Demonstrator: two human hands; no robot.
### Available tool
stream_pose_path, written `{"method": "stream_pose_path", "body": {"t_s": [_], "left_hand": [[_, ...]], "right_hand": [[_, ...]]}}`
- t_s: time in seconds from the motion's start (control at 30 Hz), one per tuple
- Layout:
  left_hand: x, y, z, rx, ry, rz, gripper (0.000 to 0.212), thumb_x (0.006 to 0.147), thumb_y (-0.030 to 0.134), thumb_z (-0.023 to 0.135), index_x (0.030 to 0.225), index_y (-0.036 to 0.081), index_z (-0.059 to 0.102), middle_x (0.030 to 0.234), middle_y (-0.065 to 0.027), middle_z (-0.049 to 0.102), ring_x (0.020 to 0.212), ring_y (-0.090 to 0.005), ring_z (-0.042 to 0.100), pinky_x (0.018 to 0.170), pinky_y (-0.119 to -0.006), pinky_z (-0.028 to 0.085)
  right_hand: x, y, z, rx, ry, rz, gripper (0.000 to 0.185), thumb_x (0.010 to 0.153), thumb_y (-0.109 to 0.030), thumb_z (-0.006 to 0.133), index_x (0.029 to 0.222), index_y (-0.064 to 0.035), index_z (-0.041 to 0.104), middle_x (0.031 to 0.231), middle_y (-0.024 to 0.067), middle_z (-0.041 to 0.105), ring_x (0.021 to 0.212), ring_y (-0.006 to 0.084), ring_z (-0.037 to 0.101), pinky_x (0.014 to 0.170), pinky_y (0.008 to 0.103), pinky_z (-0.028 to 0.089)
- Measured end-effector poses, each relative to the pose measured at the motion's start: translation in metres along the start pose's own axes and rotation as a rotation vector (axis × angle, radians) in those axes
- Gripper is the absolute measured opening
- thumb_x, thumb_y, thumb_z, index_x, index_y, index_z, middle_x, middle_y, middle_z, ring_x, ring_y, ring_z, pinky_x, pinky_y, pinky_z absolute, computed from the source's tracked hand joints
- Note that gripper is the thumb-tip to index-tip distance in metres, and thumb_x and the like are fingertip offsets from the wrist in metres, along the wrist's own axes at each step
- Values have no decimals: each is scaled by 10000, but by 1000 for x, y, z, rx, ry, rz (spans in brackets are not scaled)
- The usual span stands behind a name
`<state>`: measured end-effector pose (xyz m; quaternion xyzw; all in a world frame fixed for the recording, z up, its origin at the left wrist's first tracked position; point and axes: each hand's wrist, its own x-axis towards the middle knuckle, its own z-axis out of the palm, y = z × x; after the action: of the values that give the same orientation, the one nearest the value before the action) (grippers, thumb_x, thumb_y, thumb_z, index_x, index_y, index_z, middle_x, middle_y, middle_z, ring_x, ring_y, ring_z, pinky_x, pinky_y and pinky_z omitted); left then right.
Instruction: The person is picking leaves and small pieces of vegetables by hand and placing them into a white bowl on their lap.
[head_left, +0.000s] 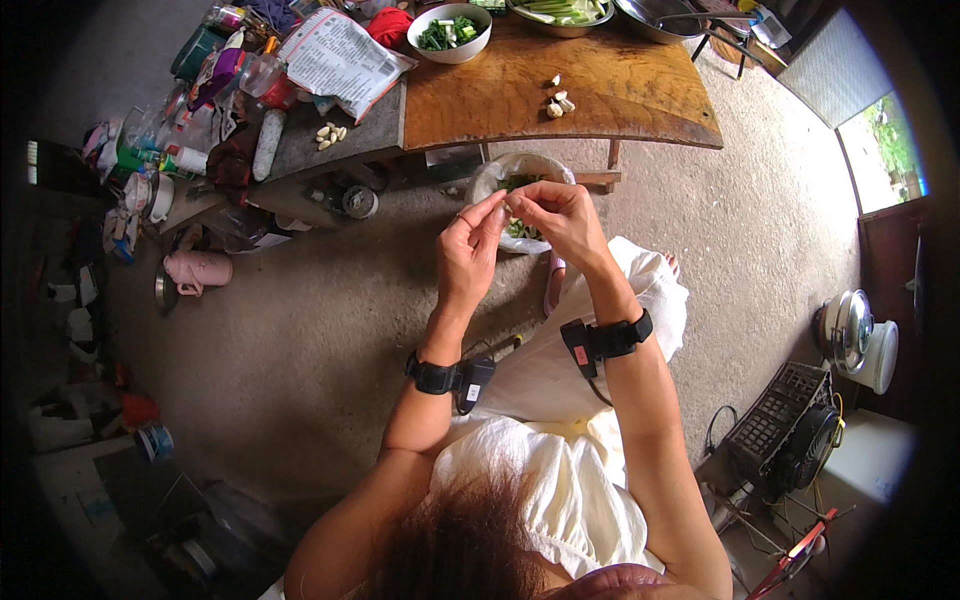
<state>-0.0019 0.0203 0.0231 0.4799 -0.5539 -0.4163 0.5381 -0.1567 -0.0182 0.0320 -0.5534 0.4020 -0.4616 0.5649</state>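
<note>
My left hand (472, 238) and my right hand (559, 217) meet at the fingertips over a lined waste bin (480, 180). Thumbs and forefingers pinch something small and pale, mostly hidden, which looks like a garlic clove. Plant scraps (523, 229) lie inside the bin, partly covered by my hands. Beyond it, unpeeled garlic cloves (559, 105) rest near the front of a wooden tabletop (480, 105). Several peeled garlic cloves (330, 136) sit in a group on the grey surface to the left. Each wrist wears a black strap with a small device.
A white bowl of chopped greens (450, 34) and a metal bowl of cut stalks (562, 11) stand at the back, beside a pan (660, 19). A stone pestle (268, 142) and a printed bag (341, 60) lie left. A pink thermos (199, 271) is on the floor.
</note>
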Motion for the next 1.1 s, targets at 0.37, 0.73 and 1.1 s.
{"method": "stream_pose_path", "body": {"t_s": [0.37,0.73,1.1], "left_hand": [[-1,3,5,-145,47,-53,267,958,113,569,1175,-34,618,1015,-67,669,888,-94,624,787,-227,503],[-1,0,4,-70,73,-9,264,946,114,589,1163,-33,622,998,-77,688,895,-98,636,784,-230,506],[-2,-1,6,-68,78,-12,258,932,99,607,1148,-41,623,1001,-78,688,891,-96,639,777,-226,507]], "right_hand": [[0,2,2,0,31,-14,219,897,-159,647,872,58,670,742,6,635,687,57,533,612,222,464],[-1,-4,2,-22,6,-33,205,875,-144,682,931,53,690,786,35,673,718,72,573,643,232,488],[-3,-6,0,-87,-18,-32,174,904,-113,644,946,54,666,826,11,654,769,55,558,679,204,474]]}}
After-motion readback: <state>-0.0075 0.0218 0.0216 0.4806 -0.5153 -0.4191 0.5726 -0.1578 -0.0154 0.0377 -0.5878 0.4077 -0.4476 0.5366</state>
